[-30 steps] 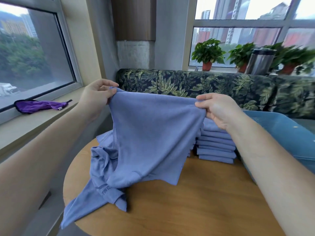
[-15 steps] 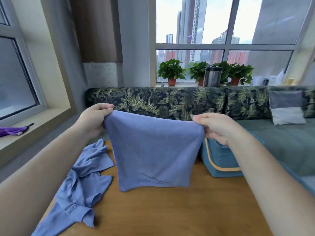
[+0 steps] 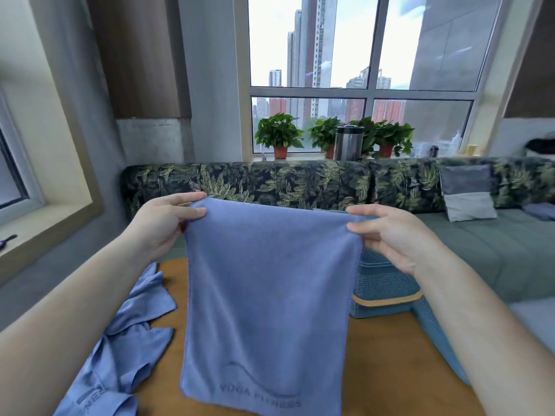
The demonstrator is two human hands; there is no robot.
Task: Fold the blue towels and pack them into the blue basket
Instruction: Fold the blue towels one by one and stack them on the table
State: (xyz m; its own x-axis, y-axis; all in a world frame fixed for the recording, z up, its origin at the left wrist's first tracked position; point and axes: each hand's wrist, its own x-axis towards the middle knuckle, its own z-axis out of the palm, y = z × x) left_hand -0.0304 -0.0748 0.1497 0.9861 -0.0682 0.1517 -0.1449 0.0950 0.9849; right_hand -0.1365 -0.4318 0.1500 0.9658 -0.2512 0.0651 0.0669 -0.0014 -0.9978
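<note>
holding blue rectangular microfibre towel (image 3: 270, 295) up over wooden surface (image 3: 390, 373), pinched at top corners by left hand (image 3: 168, 226) and right hand (image 3: 393, 235). risk: fingertip pinch slipping, skewing fold. may also drag crumpled blue towels (image 3: 126, 340) at 8 o'clock or catch blue woven plastic basket (image 3: 384, 283) at 3 o'clock.

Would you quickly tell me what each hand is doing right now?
Left hand: pinches the top left corner of the hanging blue towel.
Right hand: pinches the towel's top right corner.
</note>
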